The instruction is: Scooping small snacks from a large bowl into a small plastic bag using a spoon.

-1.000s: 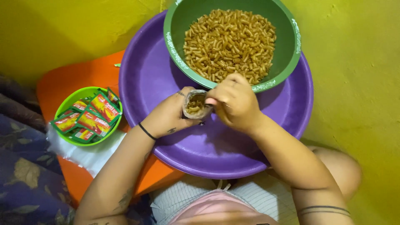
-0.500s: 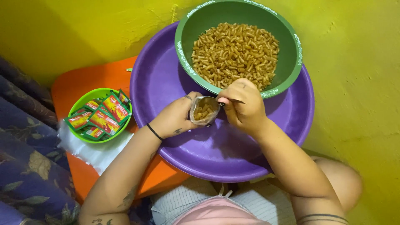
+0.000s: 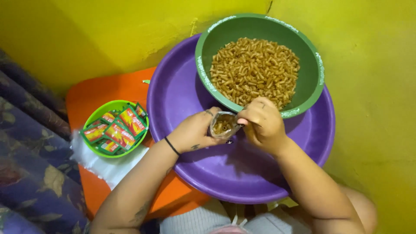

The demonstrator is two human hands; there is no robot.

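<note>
My left hand (image 3: 193, 132) grips a small clear plastic bag (image 3: 222, 125), its mouth held open and a little brown macaroni snack inside. My right hand (image 3: 261, 125) is closed at the bag's mouth, fingers pinched together against its rim; whether it holds a spoon or snack I cannot tell. Both hands hover over a wide purple basin (image 3: 182, 93). A green bowl (image 3: 310, 89) heaped with brown macaroni snack (image 3: 255, 69) rests tilted inside the basin at its far side, just beyond my hands.
A small green basket (image 3: 94, 118) of several red-and-green sachets sits on an orange surface (image 3: 102, 91) to the left, over a stack of clear plastic bags (image 3: 108, 167). Yellow wall surrounds the corner. Patterned purple cloth (image 3: 30, 173) lies far left.
The view has shifted so everything sits further right and lower in frame. My hands stay together at the bag, and the bag's mouth now faces up more openly.
</note>
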